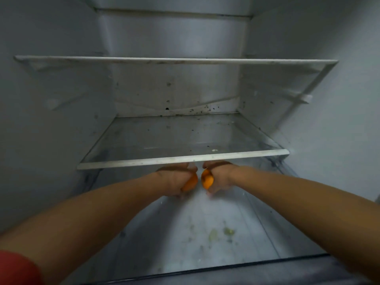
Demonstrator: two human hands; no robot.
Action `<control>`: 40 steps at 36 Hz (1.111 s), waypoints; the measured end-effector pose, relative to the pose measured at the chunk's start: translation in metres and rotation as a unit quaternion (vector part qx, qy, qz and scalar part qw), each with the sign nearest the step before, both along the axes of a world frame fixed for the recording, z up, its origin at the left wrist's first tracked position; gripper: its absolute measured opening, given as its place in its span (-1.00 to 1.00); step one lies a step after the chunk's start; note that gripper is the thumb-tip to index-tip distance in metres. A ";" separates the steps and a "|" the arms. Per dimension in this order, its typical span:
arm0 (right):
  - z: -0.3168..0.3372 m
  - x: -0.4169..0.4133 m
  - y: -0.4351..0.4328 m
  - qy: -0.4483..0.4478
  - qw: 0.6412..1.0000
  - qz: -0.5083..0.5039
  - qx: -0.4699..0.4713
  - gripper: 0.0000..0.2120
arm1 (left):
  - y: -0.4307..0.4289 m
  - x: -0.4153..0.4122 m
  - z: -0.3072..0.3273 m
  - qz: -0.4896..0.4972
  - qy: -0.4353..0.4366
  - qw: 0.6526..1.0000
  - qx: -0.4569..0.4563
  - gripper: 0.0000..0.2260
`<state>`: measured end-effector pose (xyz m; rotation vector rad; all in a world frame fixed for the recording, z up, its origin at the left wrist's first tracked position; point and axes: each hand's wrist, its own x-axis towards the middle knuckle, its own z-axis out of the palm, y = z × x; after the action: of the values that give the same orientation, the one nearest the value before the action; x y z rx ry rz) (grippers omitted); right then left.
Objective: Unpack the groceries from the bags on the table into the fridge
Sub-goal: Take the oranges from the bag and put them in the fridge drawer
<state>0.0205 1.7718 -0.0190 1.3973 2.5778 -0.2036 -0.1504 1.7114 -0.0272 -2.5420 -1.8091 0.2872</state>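
Observation:
Both my arms reach into the open fridge, under the front edge of the middle glass shelf (pixel 183 159). My left hand (pixel 174 178) grips an orange fruit (pixel 190 183). My right hand (pixel 221 177) grips another orange fruit (pixel 206 179). The two fruits sit close together, just above the lowest shelf (pixel 205 243). My fingertips are hidden under the middle shelf's edge.
The upper shelf (pixel 176 60) and the middle shelf hold nothing. Dark specks dot the back wall (pixel 174 95), and greenish stains (pixel 228 231) mark the lowest shelf. The fridge side walls close in on the left and right.

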 end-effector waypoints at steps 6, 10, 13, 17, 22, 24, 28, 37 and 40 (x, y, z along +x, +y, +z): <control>0.017 0.006 -0.019 -0.137 0.990 0.003 0.025 -0.49 | 0.000 0.006 0.001 0.033 0.027 0.999 0.016 -0.13; 0.033 0.019 -0.037 -0.174 0.985 -0.024 0.004 -0.44 | -0.017 0.009 0.012 0.053 0.061 0.997 0.009 -0.37; 0.044 0.031 -0.054 -0.166 0.986 -0.027 -0.012 -0.43 | -0.035 0.014 0.022 0.070 0.099 0.993 -0.011 -0.44; 0.054 0.038 -0.076 -0.137 0.990 0.026 0.027 -0.56 | -0.065 0.022 0.040 0.092 0.136 0.986 -0.012 -0.50; 0.077 0.050 -0.109 -0.079 0.978 0.094 0.167 -0.78 | -0.120 0.041 0.074 0.136 0.133 0.980 0.061 -0.63; 0.087 0.057 -0.127 -0.049 0.960 0.125 0.246 -0.84 | -0.150 0.050 0.087 0.154 0.141 0.971 0.119 -0.70; 0.102 0.066 -0.164 0.034 0.920 0.170 0.352 -0.73 | -0.221 0.069 0.105 0.210 0.141 0.943 0.216 -0.76; 0.102 0.069 -0.265 0.139 0.869 0.281 0.384 -0.75 | -0.388 0.108 0.093 0.272 0.144 0.918 0.250 -0.83; 0.091 0.058 -0.311 0.169 0.847 0.338 0.373 -0.73 | -0.445 0.115 0.078 0.301 0.133 0.914 0.240 -0.84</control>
<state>0.0781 1.4608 0.0719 0.4835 3.4492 0.8108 -0.0353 1.2667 0.0512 -1.5116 -2.1617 0.1482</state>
